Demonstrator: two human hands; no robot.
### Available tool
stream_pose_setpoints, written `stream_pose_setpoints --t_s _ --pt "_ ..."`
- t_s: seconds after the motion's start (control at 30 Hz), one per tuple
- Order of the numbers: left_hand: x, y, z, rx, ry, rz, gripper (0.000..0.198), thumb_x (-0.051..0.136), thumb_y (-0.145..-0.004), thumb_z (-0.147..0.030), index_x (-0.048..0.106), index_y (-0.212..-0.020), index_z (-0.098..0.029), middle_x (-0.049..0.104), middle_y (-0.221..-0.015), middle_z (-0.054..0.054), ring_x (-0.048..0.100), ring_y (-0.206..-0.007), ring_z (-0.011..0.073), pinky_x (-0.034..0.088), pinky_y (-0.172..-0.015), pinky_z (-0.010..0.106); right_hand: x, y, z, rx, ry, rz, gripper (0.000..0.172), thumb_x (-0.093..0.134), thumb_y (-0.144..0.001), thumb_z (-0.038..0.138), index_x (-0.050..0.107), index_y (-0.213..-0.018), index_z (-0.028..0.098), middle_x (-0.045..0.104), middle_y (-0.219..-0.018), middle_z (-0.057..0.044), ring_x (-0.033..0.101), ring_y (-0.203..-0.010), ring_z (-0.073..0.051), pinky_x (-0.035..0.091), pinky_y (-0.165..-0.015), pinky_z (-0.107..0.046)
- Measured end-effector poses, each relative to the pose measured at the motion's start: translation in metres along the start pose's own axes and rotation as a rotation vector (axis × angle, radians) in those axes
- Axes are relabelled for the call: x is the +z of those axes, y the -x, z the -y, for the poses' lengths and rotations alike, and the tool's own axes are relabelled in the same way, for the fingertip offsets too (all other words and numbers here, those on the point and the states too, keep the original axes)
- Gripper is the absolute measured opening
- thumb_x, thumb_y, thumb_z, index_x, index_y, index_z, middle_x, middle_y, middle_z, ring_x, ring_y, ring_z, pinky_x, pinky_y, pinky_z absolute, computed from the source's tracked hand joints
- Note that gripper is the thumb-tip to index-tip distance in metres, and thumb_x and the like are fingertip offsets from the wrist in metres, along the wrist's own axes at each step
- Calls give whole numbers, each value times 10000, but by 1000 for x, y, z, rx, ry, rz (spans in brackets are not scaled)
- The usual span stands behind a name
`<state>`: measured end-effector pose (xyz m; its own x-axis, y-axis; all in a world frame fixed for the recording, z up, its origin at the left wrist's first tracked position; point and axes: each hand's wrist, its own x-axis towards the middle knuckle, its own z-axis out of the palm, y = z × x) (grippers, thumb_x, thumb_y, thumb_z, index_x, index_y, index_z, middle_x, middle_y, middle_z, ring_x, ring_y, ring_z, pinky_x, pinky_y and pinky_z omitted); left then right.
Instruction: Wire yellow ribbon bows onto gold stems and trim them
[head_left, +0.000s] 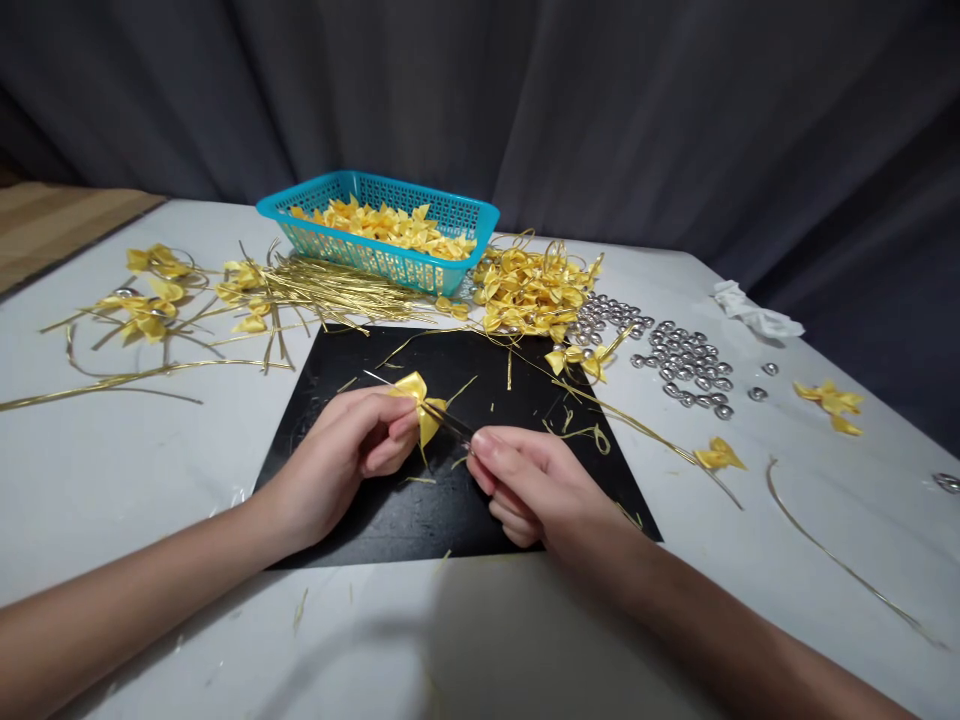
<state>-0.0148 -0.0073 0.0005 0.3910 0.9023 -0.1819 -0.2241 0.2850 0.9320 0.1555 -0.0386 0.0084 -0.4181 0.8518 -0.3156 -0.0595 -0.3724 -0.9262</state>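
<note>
Over the black mat [465, 520], my left hand [341, 450] pinches a yellow satin ribbon bow [411, 388] between thumb and fingers. A thin, light-coloured strand sticks out past the fingers on its left side. In my right hand [536, 485] is a slim dark tool that looks like tweezers [452, 423], closed in by thumb and fingers. Its tips reach the middle of the bow, where a bit of gold cord shows. Whether the tips grip the cord is too small to tell. Gold cord scraps [596, 433] lie scattered on the mat.
Behind the mat stands a blue basket [375, 248] of yellow bows. Gold cord lengths [337, 287] lie before it, a pile of corded bows [529, 290] beside it. Silver oval beads [686, 360] spread rightward, near a crumpled white tissue [757, 312]. More bows [150, 315] lie left.
</note>
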Motion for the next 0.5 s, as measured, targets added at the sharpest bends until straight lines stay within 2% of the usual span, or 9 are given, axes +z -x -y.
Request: stream_pose_setpoints --t_s 0.33,0.5 --pt "0 -5 -4 -142 162 69 324 465 -770 -231 341 -473 -190 199 -396 -74 100 -409 79 165 -383 212 0 -2 -1 4 -17 18 429 538 -835 525 386 -611 192 202 -427 120 137 -369 -34 100 -361 -189" --pt "0 -4 -6 -149 151 94 327 496 -761 -246 333 -483 -189 207 -397 -77 99 -409 73 154 -387 214 0 -1 -2 8 -54 22 420 530 -849 508 385 -613 192 193 -430 120 126 -371 -34 97 -362 -187"
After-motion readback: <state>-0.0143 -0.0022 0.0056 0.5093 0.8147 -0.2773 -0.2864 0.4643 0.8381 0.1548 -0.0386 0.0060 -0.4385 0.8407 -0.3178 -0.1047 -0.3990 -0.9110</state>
